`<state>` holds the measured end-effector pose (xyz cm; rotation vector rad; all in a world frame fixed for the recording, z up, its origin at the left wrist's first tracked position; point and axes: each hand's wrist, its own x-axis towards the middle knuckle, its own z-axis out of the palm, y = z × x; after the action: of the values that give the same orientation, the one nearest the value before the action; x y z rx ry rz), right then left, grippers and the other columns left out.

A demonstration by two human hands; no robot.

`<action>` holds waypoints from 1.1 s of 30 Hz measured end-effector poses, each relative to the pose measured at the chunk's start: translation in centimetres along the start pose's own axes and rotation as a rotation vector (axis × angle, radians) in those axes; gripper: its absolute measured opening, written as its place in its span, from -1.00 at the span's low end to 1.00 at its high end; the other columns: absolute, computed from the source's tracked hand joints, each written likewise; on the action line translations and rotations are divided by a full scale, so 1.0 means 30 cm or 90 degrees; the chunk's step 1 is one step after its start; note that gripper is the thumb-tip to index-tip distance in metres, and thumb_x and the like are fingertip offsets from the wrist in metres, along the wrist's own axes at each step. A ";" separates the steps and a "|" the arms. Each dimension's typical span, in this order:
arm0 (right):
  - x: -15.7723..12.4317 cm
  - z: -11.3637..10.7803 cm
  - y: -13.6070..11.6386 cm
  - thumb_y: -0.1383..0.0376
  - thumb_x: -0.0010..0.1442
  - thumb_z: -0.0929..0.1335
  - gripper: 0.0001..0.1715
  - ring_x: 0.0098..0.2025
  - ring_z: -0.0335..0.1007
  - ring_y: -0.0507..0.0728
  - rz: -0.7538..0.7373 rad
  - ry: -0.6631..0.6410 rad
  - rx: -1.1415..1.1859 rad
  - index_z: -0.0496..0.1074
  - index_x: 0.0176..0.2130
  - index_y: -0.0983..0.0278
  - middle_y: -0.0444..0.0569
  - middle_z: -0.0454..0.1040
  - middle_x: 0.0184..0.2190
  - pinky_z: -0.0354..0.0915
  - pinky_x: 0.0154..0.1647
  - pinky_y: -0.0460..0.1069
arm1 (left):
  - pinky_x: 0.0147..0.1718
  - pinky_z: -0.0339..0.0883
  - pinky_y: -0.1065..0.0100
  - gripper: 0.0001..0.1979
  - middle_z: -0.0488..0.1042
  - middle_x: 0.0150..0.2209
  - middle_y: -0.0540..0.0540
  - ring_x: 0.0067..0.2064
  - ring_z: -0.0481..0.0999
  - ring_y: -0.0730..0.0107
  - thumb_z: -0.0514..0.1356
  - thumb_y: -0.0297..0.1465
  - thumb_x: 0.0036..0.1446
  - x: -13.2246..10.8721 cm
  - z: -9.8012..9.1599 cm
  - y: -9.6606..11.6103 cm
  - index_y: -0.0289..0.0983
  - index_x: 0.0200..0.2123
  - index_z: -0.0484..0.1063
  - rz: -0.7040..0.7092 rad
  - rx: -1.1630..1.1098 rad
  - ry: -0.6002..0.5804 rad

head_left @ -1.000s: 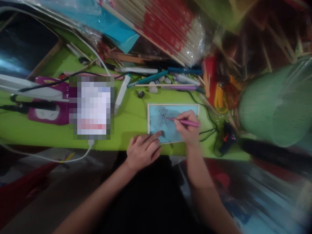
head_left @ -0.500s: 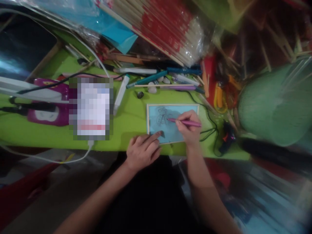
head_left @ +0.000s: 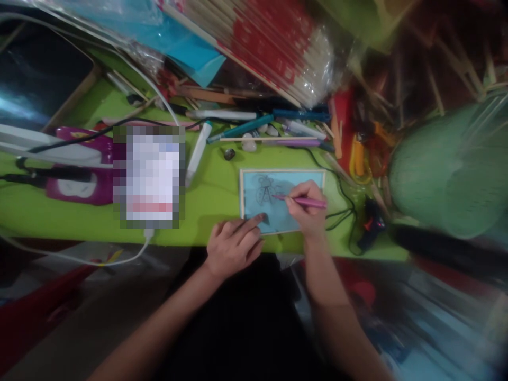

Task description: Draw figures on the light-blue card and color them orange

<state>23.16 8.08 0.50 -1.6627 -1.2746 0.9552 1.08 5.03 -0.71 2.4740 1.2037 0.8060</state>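
On the green table [head_left: 206, 196], near its front edge, a blue framed card [head_left: 278, 182] was laid flat. A pink pen [head_left: 304, 201] was gripped in the closed fingers of the right hand [head_left: 307, 209], its tip set against the drawing on the card. The card's lower left corner was pressed down by the left hand [head_left: 234, 246], fingers loosely spread and nothing held. Behind the card, pens [head_left: 254, 127] were scattered.

Both bare forearms reach forward side by side, the left hand [head_left: 233, 246] lying palm down with its fingers [head_left: 254, 219] loosely spread and stretched ahead, while the right hand [head_left: 306, 207], just beside it, is curled tight, fingers pinched together, wrist bent slightly inward.
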 end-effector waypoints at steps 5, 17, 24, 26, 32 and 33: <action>0.000 0.001 0.000 0.32 0.15 0.47 -0.87 -0.44 0.30 0.01 -0.004 0.006 0.002 0.43 -0.33 0.16 -0.23 0.47 -0.44 0.24 -0.44 -0.05 | -0.20 0.25 0.14 -0.90 0.70 0.04 0.08 -0.15 0.49 0.21 0.22 -0.32 0.36 0.001 -0.001 -0.001 -0.13 -0.23 0.53 0.001 -0.004 0.002; -0.004 -0.002 0.020 0.29 0.17 0.45 -0.88 -0.43 0.31 0.05 0.000 -0.001 0.073 0.41 -0.34 0.14 -0.22 0.40 -0.49 0.22 -0.42 -0.03 | -0.21 0.26 0.15 -0.91 0.70 0.04 0.09 -0.17 0.49 0.22 0.21 -0.31 0.37 0.002 0.000 -0.002 -0.15 -0.22 0.50 0.000 -0.004 0.001; -0.005 -0.005 0.007 0.28 0.15 0.47 -0.86 -0.44 0.27 0.04 0.016 -0.016 0.029 0.42 -0.36 0.15 -0.22 0.40 -0.49 0.19 -0.45 -0.03 | -0.21 0.26 0.16 -0.91 0.69 0.05 0.10 -0.16 0.49 0.22 0.22 -0.30 0.36 0.001 0.000 -0.003 -0.15 -0.21 0.50 0.001 -0.008 -0.001; -0.005 -0.004 0.007 0.28 0.15 0.47 -0.86 -0.44 0.27 0.04 0.017 -0.010 0.028 0.42 -0.36 0.15 -0.22 0.39 -0.49 0.19 -0.45 -0.03 | -0.21 0.26 0.16 -0.91 0.69 0.05 0.10 -0.16 0.48 0.22 0.22 -0.30 0.36 0.001 0.000 -0.003 -0.16 -0.21 0.50 0.002 -0.009 0.001; -0.005 -0.004 0.013 0.28 0.15 0.46 -0.85 -0.45 0.25 0.04 0.010 -0.020 0.040 0.40 -0.37 0.15 -0.22 0.39 -0.49 0.18 -0.45 -0.03 | -0.21 0.26 0.16 -0.92 0.69 0.05 0.09 -0.16 0.48 0.22 0.23 -0.31 0.35 0.003 0.001 -0.003 -0.17 -0.20 0.50 0.004 -0.007 0.005; -0.005 -0.004 0.013 0.27 0.16 0.46 -0.86 -0.45 0.25 0.04 0.011 -0.020 0.037 0.41 -0.36 0.15 -0.22 0.39 -0.49 0.18 -0.45 -0.03 | -0.21 0.26 0.16 -0.92 0.69 0.05 0.09 -0.15 0.48 0.22 0.23 -0.31 0.35 0.003 0.001 -0.003 -0.17 -0.20 0.50 0.004 -0.007 0.005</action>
<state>23.39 7.86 0.18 -1.6227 -1.2431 1.0231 1.08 5.15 -0.75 2.4690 1.1910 0.8232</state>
